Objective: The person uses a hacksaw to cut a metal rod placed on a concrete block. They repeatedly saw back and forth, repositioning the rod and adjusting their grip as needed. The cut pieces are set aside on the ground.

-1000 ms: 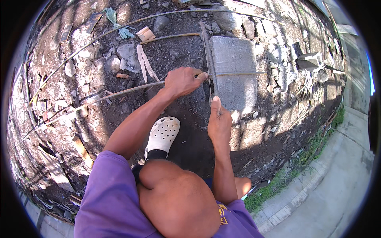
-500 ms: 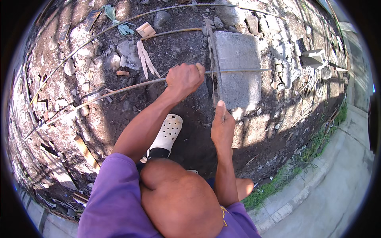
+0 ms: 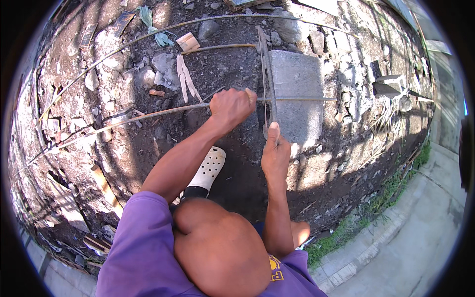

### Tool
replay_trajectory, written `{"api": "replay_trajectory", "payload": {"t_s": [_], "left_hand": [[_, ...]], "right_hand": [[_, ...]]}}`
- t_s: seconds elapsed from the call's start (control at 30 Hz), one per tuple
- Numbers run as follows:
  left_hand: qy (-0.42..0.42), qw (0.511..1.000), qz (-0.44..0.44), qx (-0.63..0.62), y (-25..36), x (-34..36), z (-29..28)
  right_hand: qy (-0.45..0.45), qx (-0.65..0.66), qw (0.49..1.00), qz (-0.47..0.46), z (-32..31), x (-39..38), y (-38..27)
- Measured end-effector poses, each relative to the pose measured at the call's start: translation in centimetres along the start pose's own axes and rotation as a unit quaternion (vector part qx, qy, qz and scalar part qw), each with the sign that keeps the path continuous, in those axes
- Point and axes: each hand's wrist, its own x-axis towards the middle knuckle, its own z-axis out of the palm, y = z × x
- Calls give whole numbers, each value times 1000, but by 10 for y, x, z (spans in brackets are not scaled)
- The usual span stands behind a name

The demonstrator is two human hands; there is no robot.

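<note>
And the rod (image 3: 304, 99) is laid across the block (image 3: 297, 123), gripped by the left hand (image 3: 232, 106), fingers curled; saw (image 3: 271, 84), clasped in the right hand (image 3: 277, 157) at the block's left edge, could be jammed by rod-roll

A long, thin steel rod (image 3: 163, 113) is gripped in the left hand (image 3: 232, 105), and a hacksaw (image 3: 271, 81) is held by its near end in the right hand (image 3: 276, 154). The rod is crossed by the hacksaw beside a grey concrete block (image 3: 297, 116), across which the rod's right end is laid. A white perforated clog (image 3: 209, 168) is seen below the left hand. Beyond, pale wood splinters (image 3: 185, 79), a short wood offcut (image 3: 188, 43) and a knotted teal cloth or bag (image 3: 161, 37) are scattered on stony soil (image 3: 227, 69).
</note>
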Motion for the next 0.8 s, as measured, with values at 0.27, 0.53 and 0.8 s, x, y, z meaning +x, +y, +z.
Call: {"api": "replay_trajectory", "payload": {"t_s": [0.27,0.53,0.8], "left_hand": [[32,999,7,-6,-8,-1,18],[45,999,15,15,-1,0,5],[47,999,-5,7,-5,-3,18]], "right_hand": [[-52,9,991,126,-56,-122,26],[-12,0,1000,-5,-4,-9,1],[-52,13,993,103,-61,-120,14]]}}
